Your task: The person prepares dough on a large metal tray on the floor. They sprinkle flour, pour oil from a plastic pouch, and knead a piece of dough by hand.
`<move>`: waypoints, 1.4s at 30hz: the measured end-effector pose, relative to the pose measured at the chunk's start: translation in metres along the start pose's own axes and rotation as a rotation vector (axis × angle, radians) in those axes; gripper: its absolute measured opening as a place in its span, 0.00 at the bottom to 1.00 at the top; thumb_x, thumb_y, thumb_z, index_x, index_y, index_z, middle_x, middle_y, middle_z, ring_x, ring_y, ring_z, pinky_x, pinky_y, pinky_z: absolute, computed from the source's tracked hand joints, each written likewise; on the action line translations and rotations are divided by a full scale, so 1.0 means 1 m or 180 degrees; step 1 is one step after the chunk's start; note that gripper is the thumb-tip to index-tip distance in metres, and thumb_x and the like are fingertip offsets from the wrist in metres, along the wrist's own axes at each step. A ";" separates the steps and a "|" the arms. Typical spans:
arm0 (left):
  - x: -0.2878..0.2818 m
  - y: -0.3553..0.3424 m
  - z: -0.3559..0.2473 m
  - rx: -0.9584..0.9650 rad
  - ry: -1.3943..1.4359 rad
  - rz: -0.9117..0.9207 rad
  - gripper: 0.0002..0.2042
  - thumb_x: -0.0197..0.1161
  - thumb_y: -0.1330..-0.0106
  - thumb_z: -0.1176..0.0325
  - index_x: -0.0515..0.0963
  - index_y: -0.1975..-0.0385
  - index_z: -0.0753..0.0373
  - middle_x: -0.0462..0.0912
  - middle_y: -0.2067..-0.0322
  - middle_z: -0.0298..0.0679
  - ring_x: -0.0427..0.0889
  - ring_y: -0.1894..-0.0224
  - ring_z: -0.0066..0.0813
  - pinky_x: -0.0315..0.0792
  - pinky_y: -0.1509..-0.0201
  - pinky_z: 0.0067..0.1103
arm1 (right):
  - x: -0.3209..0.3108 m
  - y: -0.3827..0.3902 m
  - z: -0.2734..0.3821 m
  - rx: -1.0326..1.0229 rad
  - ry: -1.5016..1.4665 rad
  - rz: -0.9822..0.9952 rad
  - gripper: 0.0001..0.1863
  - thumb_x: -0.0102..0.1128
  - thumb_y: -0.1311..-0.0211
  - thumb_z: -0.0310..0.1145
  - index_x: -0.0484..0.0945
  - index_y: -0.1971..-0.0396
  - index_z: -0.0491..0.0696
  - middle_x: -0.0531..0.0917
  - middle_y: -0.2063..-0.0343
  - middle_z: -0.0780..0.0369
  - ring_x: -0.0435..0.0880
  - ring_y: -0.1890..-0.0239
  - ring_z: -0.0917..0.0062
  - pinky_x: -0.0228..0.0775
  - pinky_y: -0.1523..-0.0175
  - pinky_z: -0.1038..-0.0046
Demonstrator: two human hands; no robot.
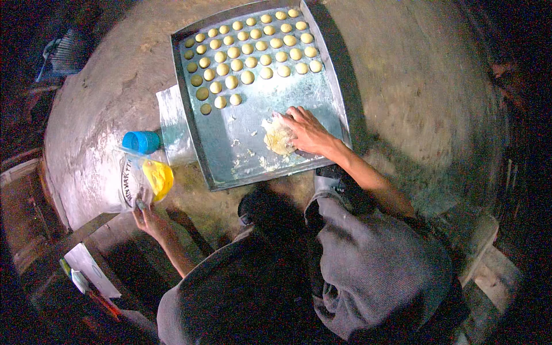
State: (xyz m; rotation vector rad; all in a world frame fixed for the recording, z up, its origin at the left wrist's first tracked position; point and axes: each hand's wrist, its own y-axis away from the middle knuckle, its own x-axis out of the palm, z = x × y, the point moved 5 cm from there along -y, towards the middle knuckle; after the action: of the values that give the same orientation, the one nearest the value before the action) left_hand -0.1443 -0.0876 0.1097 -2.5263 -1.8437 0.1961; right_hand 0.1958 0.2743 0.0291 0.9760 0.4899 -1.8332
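Note:
A large metal baking tray [218,167] lies on the floor in front of me. Several small round dough balls [247,52] sit in rows on its far half. My right hand [307,131] rests on a pale lump of dough [278,138] on the tray's near right part, fingers spread over it. My left hand [146,217] grips the lower edge of a clear plastic bag [135,181] with a yellow patch, left of the tray. Crumbs of dough lie scattered near the lump.
A blue round cap or cup [141,141] lies just beyond the bag. A metal sheet edge [172,123] sticks out under the tray's left side. My grey-trousered knees [368,259] fill the lower frame. Dark clutter and wooden pieces [86,270] lie at lower left.

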 end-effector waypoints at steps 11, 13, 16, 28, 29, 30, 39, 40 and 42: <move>-0.034 0.048 0.061 -0.0085 -0.0590 -0.0789 0.17 0.54 0.26 0.66 0.69 0.43 0.70 0.76 0.47 0.47 0.75 0.47 0.37 0.71 0.41 0.30 | -0.007 -0.006 -0.002 -0.0046 -0.0315 0.0014 0.17 0.60 0.50 0.25 0.78 0.57 0.43 0.79 0.56 0.53 0.76 0.50 0.56 0.70 0.43 0.59; -0.041 0.056 0.078 -0.0394 -0.0539 -0.0767 0.18 0.54 0.25 0.65 0.68 0.43 0.71 0.73 0.43 0.46 0.73 0.43 0.36 0.67 0.37 0.30 | -0.020 -0.013 0.003 -0.0043 -0.0192 0.0248 0.16 0.60 0.48 0.25 0.79 0.57 0.42 0.83 0.59 0.53 0.80 0.53 0.56 0.72 0.45 0.59; -0.012 0.075 0.063 -0.0644 -0.0460 -0.0705 0.20 0.54 0.25 0.63 0.67 0.41 0.72 0.73 0.43 0.46 0.72 0.43 0.36 0.66 0.35 0.30 | -0.037 -0.019 0.009 -0.0144 -0.0107 0.0524 0.15 0.60 0.49 0.24 0.79 0.59 0.39 0.82 0.60 0.52 0.79 0.52 0.55 0.71 0.45 0.61; 0.032 0.131 0.058 -0.0542 -0.1114 -0.1060 0.15 0.54 0.28 0.69 0.71 0.45 0.69 0.74 0.48 0.42 0.73 0.49 0.32 0.67 0.41 0.27 | -0.041 0.020 0.053 -0.0334 0.0427 -0.0179 0.17 0.61 0.47 0.28 0.80 0.56 0.45 0.77 0.50 0.56 0.73 0.44 0.58 0.65 0.40 0.59; 0.048 0.133 0.052 -0.0612 -0.1170 -0.0964 0.14 0.55 0.28 0.70 0.71 0.47 0.69 0.74 0.50 0.41 0.73 0.50 0.31 0.67 0.42 0.26 | -0.021 0.035 0.047 -0.0232 0.0515 -0.0058 0.17 0.61 0.47 0.29 0.80 0.54 0.45 0.76 0.48 0.55 0.71 0.42 0.57 0.64 0.38 0.59; 0.054 0.135 0.047 -0.0647 -0.1052 -0.0903 0.13 0.55 0.28 0.70 0.72 0.47 0.69 0.74 0.51 0.41 0.73 0.50 0.31 0.66 0.41 0.26 | -0.005 0.040 0.048 -0.0217 0.0555 0.0079 0.18 0.61 0.46 0.30 0.79 0.53 0.45 0.75 0.46 0.54 0.70 0.40 0.56 0.63 0.36 0.58; 0.103 0.136 0.046 -0.0076 -0.0688 0.0059 0.13 0.51 0.35 0.79 0.72 0.51 0.68 0.72 0.54 0.39 0.72 0.49 0.32 0.65 0.40 0.26 | 0.022 0.020 0.055 -0.0138 0.0816 0.0436 0.28 0.61 0.43 0.30 0.73 0.40 0.45 0.62 0.34 0.49 0.63 0.34 0.51 0.60 0.33 0.54; 0.111 0.135 0.045 -0.0013 -0.0612 0.0119 0.13 0.52 0.35 0.79 0.72 0.51 0.67 0.72 0.54 0.39 0.72 0.49 0.32 0.64 0.40 0.26 | 0.028 0.019 0.055 -0.0153 0.1019 0.0491 0.27 0.60 0.43 0.30 0.73 0.41 0.45 0.62 0.34 0.49 0.63 0.34 0.51 0.61 0.33 0.54; 0.118 0.130 0.040 -0.0097 -0.0813 0.0185 0.12 0.53 0.34 0.77 0.72 0.52 0.67 0.71 0.54 0.39 0.72 0.50 0.32 0.65 0.43 0.27 | 0.040 0.019 0.058 -0.0209 0.1407 0.0627 0.25 0.57 0.41 0.29 0.73 0.41 0.45 0.63 0.34 0.49 0.63 0.35 0.50 0.62 0.34 0.55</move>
State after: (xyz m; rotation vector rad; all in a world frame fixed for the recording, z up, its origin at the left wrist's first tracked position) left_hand 0.0103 -0.0182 0.0485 -2.6866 -1.8659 0.5183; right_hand 0.1802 0.2032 0.0336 1.3411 0.6888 -1.4172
